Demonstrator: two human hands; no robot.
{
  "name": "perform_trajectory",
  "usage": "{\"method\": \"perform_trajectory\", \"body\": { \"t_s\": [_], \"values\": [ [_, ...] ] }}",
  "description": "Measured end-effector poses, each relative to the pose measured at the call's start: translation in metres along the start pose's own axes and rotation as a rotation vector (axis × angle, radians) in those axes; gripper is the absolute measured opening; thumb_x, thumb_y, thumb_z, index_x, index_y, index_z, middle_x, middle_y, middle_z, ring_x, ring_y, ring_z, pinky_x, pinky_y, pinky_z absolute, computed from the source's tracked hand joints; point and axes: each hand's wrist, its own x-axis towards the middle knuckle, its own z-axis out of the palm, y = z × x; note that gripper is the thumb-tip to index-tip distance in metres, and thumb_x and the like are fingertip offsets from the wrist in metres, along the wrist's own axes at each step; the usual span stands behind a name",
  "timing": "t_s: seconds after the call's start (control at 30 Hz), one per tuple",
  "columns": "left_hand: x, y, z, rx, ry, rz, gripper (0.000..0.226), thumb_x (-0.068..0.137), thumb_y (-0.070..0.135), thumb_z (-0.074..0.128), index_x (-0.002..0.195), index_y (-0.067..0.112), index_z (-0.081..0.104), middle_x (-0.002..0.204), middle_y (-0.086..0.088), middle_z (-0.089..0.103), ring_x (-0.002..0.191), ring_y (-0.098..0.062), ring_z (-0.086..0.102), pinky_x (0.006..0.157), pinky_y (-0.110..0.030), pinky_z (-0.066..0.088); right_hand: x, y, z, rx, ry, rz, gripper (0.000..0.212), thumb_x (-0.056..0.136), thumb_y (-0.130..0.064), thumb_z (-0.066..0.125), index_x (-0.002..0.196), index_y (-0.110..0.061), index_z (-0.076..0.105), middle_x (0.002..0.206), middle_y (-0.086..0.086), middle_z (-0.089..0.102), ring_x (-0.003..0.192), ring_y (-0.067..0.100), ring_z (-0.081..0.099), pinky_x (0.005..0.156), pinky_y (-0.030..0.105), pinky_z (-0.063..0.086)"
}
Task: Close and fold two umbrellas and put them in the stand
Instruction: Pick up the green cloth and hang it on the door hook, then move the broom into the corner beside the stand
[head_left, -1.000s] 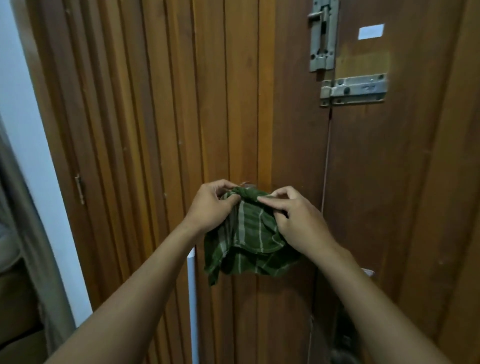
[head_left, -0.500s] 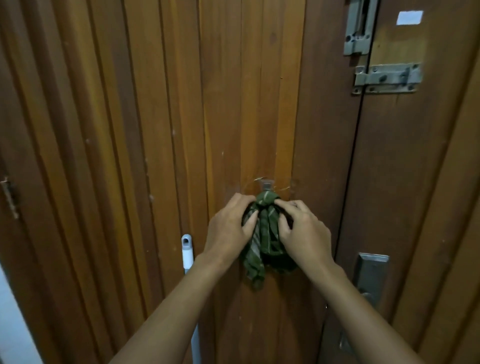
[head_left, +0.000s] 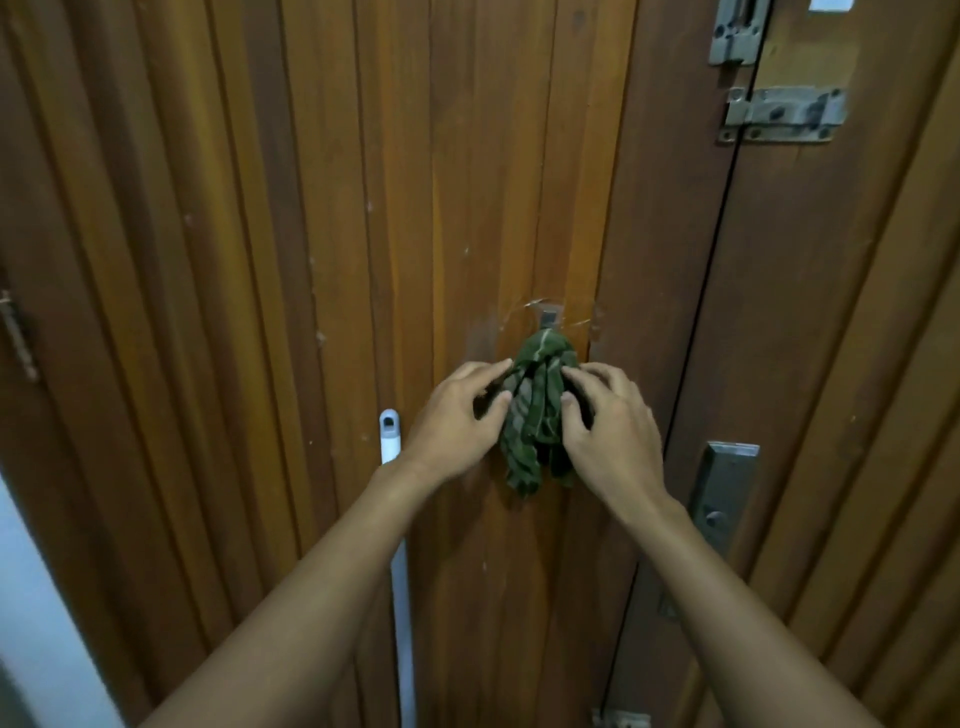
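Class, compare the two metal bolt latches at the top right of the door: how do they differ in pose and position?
The upper latch stands upright; the lower latch lies level. The upper one is cut off by the picture's top edge; the lower shows whole. The upper sits on the left door leaf only; the lower spans the gap between the leaves. Both are dull grey metal, screwed to the wood.

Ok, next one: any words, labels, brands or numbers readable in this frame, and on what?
None can be read.
White sticker at the top edge of the wooden door: cut off by the frame, no print visible.
Metal latches and lock plate: no markings legible.
Green striped cloth on the hook: stripes only, no text.
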Motion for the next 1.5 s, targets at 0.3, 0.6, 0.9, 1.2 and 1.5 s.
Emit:
{"method": "perform_trajectory", "body": {
  "t_s": [0.3, 0.6, 0.9, 1.2, 1.5],
  "values": [
    [-0.083, -0.074, -0.027, -0.001, 0.249, -0.237, 0.023, 0.089, 0.026, 0.067, 0.112, 0.020, 0.070, 0.093, 0.002, 0.066, 0.078, -0.012, 0.064, 0.072, -0.019, 0.049, -0.081, -0.022, 0.050, -0.085, 0.171, -0.125, 0.034, 0.090, -0.027, 0.060, 0.124, -0.025, 0.062, 0.136, 0.004, 0.053, 0.131, 0.022, 0.047, 0.120, 0.047, 0.017],
    [-0.106, -0.130, -0.005, -0.034, 0.163, -0.664, 0.044, 0.090, 0.034, 0.066, 0.129, 0.014, 0.059, 0.110, -0.002, 0.065, 0.099, -0.015, 0.061, 0.086, -0.027, 0.049, -0.128, -0.046, 0.152, 0.241, -0.660, 0.173, 0.039, 0.094, -0.039, 0.054, 0.132, -0.029, 0.053, 0.131, -0.007, 0.054, 0.120, 0.014, 0.054, 0.098, 0.034, 0.046],
    [-0.118, -0.170, 0.015, -0.135, -0.014, -0.684, 0.032, 0.085, 0.022, 0.072, 0.115, 0.011, 0.066, 0.084, -0.002, 0.071, 0.076, -0.015, 0.068, 0.077, -0.033, 0.058, -0.149, -0.041, 0.228, 0.381, -0.948, 0.369, 0.046, 0.097, -0.031, 0.056, 0.138, -0.014, 0.045, 0.134, 0.009, 0.058, 0.118, 0.025, 0.058, 0.098, 0.044, 0.049],
    [-0.133, -0.131, 0.007, -0.242, -0.149, -0.502, 0.018, 0.091, 0.012, 0.064, 0.109, 0.010, 0.063, 0.073, 0.006, 0.063, 0.057, 0.006, 0.059, 0.057, -0.010, 0.046, -0.180, -0.030, 0.195, 0.509, -0.821, 0.323, 0.032, 0.101, -0.034, 0.047, 0.130, -0.022, 0.052, 0.114, 0.003, 0.066, 0.099, 0.018, 0.065, 0.087, 0.041, 0.055],
    [-0.154, 0.010, 0.018, -0.360, -0.188, -0.275, 0.016, 0.095, 0.017, 0.060, 0.110, 0.014, 0.065, 0.079, 0.004, 0.059, 0.067, 0.001, 0.053, 0.063, -0.010, 0.043, -0.217, -0.005, 0.059, 0.547, -0.553, 0.298, 0.028, 0.098, -0.030, 0.055, 0.126, -0.025, 0.054, 0.098, -0.009, 0.065, 0.088, 0.005, 0.063, 0.072, 0.024, 0.050]
  ]
}}
